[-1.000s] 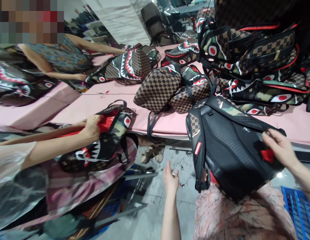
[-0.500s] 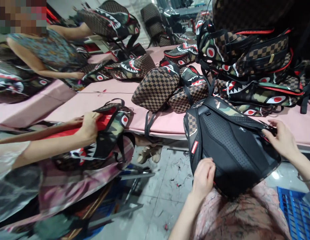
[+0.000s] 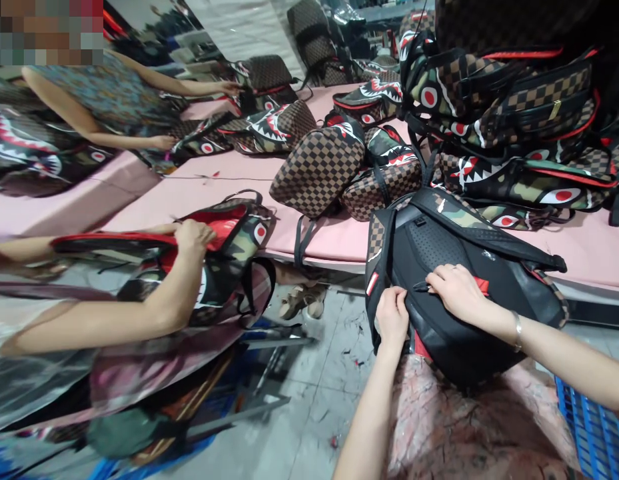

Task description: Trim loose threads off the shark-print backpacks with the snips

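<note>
Backpack [image 3: 439,243] tilted between pink table [image 3: 239,193] and lap [image 3: 469,427]

Lies right of centre in the frame, black padded back panel facing up, upper end against the table edge, lower end over the patterned cloth of the lap. With the left hand [image 3: 393,317], grips the left edge of the backpack beside a shoulder strap [image 3: 386,247], fingers curled closed. With the right hand [image 3: 456,290], holds a small dark tool [image 3: 422,287] over the back panel, fingers closed around it, tip pointing left toward the left hand. Shows a red piece [image 3: 482,285] just beside the right hand, and a bracelet [image 3: 518,331] on the wrist.

In the upper right, rises in a pile of bags [image 3: 562,193], checkered and camouflage, with shark teeth and red eyes. Near the top centre, lies on the table as a checkered bag [image 3: 316,170], others close by. At left centre, grips an open bag [image 3: 244,243] with red lining: a co-worker's hand [image 3: 194,237]. In the upper left, reaches toward more bags with both arms: a person [image 3: 124,100] in a patterned top. In the lower right corner, stands as a blue crate [image 3: 586,427]; below the table edge, rests on the tiled floor [image 3: 309,393] as a pair of shoes [image 3: 303,301].
</note>
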The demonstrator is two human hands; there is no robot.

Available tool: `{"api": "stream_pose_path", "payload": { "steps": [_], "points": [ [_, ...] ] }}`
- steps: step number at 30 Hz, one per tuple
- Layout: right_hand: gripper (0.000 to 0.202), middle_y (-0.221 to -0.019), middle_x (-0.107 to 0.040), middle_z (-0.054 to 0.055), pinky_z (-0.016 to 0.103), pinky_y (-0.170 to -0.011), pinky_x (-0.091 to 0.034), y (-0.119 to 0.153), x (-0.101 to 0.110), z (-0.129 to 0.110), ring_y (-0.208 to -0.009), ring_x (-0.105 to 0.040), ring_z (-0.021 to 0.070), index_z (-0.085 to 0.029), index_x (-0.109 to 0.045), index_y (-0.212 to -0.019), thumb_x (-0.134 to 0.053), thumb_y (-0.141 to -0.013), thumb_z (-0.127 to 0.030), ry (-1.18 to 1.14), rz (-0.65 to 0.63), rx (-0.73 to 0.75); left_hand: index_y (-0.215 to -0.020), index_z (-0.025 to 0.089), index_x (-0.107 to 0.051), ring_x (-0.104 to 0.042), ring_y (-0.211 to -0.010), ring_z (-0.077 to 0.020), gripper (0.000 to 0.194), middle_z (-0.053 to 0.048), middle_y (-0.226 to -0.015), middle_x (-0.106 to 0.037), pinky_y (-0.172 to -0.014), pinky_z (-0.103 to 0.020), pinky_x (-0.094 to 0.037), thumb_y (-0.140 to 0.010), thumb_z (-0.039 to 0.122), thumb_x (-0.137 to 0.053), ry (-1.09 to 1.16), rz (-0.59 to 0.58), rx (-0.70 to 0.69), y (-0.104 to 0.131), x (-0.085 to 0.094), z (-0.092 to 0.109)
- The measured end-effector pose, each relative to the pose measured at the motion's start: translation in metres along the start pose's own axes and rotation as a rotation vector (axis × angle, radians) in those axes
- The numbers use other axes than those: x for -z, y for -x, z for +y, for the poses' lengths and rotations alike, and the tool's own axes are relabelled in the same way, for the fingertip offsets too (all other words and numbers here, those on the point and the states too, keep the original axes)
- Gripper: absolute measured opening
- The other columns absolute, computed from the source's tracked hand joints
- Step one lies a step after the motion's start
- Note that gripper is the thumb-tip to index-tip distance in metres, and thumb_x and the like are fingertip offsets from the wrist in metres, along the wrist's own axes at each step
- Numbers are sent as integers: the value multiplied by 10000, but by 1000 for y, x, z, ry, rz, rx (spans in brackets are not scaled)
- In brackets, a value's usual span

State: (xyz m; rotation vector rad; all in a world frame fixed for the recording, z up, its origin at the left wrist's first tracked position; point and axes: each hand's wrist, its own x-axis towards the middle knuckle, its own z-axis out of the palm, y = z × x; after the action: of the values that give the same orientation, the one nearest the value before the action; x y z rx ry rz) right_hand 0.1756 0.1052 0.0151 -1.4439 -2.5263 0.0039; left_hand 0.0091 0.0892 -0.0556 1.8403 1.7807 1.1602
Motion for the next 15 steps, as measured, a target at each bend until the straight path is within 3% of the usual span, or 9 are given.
{"api": "stream_pose_path", "payload": {
  "steps": [6,11,15],
  "points": [
    [111,-860,-581,67,353,-814,-318,-13,1,-17,-847,-512,216,-175,-559,-856,-462,-852,-121,117,-65,63,-769,183,-536,-572,-728,-167,149,-45,-760,-617,-706,-275,-426,-855,197,-414,-18,5,46,0,-2,-2],
    [140,-849,-582,82,360,-826,-332,-21,4,-27,-862,-512,226,-157,-559,-829,-437,-848,-91,143,-69,108,-755,190,-530,-570,-718,-161,144,-34,-751,-612,-702,-264,-424,-848,206,-422,-9,3,75,-2,-4,-1],
    [135,-830,-596,75,355,-801,-355,-24,7,-22,-839,-529,215,-158,-569,-815,-447,-858,-118,75,-126,72,-765,188,-541,-570,-733,-165,166,-36,-767,-616,-711,-272,-426,-851,240,-410,16,21,111,-3,4,-1]
  ]
}}
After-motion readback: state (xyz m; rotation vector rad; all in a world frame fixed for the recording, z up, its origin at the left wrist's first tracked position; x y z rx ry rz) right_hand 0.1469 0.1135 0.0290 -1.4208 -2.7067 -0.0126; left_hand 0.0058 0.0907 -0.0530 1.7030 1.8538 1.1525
